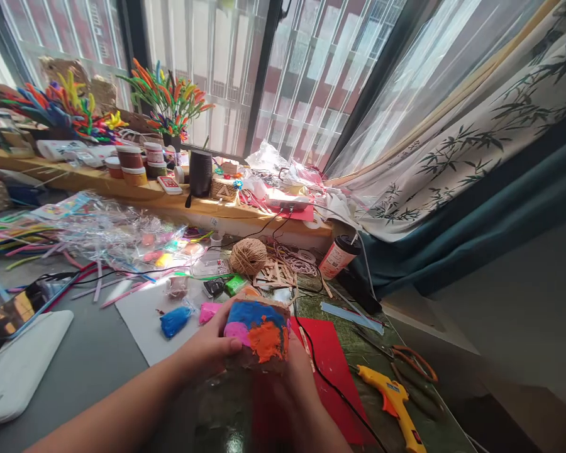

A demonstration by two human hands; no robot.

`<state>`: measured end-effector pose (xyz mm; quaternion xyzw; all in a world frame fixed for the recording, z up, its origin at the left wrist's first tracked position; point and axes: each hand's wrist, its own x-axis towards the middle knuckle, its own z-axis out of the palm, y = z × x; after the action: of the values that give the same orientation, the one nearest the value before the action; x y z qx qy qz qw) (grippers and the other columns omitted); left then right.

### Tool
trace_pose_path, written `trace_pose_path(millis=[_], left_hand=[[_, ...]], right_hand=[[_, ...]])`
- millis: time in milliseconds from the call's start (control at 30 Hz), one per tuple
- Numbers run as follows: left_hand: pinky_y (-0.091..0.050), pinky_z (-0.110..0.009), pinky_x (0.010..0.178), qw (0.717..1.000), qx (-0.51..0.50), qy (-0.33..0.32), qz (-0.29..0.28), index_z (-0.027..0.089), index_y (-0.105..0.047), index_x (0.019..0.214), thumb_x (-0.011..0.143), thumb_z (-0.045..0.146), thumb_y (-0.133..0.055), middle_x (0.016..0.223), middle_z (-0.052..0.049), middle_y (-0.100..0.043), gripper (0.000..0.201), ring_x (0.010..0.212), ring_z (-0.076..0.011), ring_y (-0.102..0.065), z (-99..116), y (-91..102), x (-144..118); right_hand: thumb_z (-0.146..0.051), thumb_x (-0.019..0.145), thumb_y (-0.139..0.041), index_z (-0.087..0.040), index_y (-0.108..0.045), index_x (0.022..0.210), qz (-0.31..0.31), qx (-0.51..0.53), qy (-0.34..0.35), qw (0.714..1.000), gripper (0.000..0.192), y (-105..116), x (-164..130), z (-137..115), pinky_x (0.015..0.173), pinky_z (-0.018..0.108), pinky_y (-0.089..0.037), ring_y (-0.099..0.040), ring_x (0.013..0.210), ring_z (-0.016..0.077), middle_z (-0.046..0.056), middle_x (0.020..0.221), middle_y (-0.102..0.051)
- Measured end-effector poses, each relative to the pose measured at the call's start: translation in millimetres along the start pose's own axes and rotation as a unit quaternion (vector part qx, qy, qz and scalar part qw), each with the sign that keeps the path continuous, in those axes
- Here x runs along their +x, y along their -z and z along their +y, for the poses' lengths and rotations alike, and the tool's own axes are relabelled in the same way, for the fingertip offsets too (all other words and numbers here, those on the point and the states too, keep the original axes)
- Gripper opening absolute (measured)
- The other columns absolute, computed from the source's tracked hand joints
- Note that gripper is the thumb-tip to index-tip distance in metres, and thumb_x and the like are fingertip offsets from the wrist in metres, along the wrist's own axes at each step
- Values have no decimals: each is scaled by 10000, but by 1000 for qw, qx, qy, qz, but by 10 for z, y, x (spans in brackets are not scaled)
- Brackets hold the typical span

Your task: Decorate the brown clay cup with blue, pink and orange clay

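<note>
Between my two hands is a small cardboard box (259, 336), its facing side spread with blue, pink and orange modelling clay and its brown lower edge bare. My left hand (219, 336) grips the box's left side, thumb on the front near the pink patch. On the right side my right hand (298, 358) holds it, its fingers mostly hidden behind the box. Just beyond my left hand are a blue clay packet (174, 321) and a pink clay packet (209, 311). A green clay packet (236, 284) sits farther back.
A yellow glue gun (393, 399), its black cable crossing a red sheet (330, 346), lies right, near pliers (415, 365). Behind stand a twine ball (248, 256) and a paper cup (338, 257). A phone (23, 308) and a white case (23, 371) lie left.
</note>
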<state>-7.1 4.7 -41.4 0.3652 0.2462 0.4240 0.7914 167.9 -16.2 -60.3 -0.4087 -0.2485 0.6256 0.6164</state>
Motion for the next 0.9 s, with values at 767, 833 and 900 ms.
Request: trace_pose_path(millis=[767, 833, 900], left_hand=[[-527, -575, 1145, 989, 132, -45, 47, 318, -385, 1672, 529, 263, -1086, 1536, -185, -655, 1342, 1397, -479, -634, 64, -67, 20], [-547, -562, 1127, 984, 167, -42, 49, 323, -379, 1671, 580, 217, -1061, 1505, -173, -681, 1291, 1376, -460, -657, 86, -92, -10], [-543, -546, 1137, 979, 193, -54, 47, 317, -389, 1665, 593, 175, -1050, 1500, -167, -686, 1268, 1371, -447, -666, 85, -92, -30]], right_hand=[[-613, 871, -842, -132, -787, 1015, -119, 17, -69, 990, 505, -378, -509, -728, 512, 288, -587, -760, 568, 219, 119, 780, -842], [-595, 823, -893, -122, -799, 1044, -96, 20, -82, 992, 530, -398, -502, -703, 551, 306, -632, -831, 685, 272, 163, 906, -873], [-589, 799, -914, -130, -801, 991, -77, 23, -88, 993, 510, -389, -493, -652, 566, 322, -654, -850, 716, 298, 168, 915, -879]])
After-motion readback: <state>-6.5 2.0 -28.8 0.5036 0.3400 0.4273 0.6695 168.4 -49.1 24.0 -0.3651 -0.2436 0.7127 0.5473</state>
